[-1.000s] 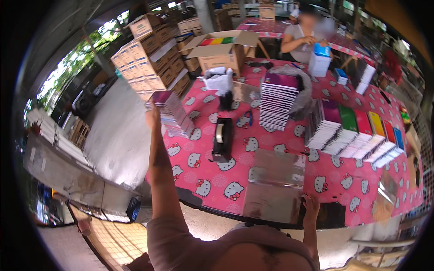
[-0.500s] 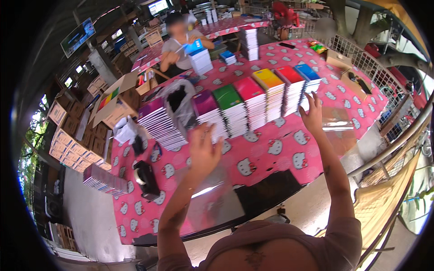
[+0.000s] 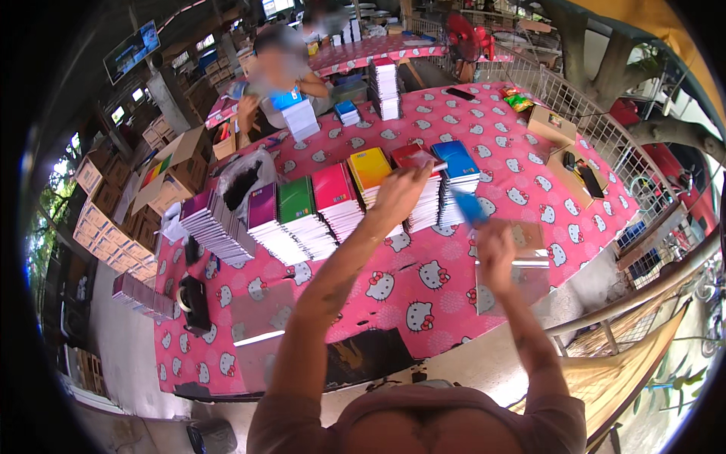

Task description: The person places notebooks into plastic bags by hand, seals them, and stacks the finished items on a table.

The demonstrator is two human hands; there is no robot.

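Note:
A row of spiral notebook stacks crosses the table: purple (image 3: 262, 206), green (image 3: 296, 200), pink (image 3: 333, 188), yellow (image 3: 367, 166), red (image 3: 403, 155) and blue (image 3: 456, 160). My left hand (image 3: 401, 198) reaches over the red stack, its fingers closed on the edge of a red notebook (image 3: 417, 157) there. In my right hand (image 3: 495, 253) is a blue notebook (image 3: 470, 208), blurred by motion, held in front of the blue stack. Clear plastic sheets (image 3: 514, 284) lie beneath and beside my right hand.
Another purple stack (image 3: 215, 227) stands left, near a black tape dispenser (image 3: 193, 305) and a plastic bag (image 3: 249, 178). Opposite me a person (image 3: 283, 83) sits behind a blue-topped stack (image 3: 299, 117). Cardboard boxes (image 3: 178, 178) stand left; an open carton (image 3: 578, 174) lies right.
My left hand has moved right, from beside the purple stack to the red one. My right hand has drawn back toward me from the blue stack with a blue notebook. The view has shifted right.

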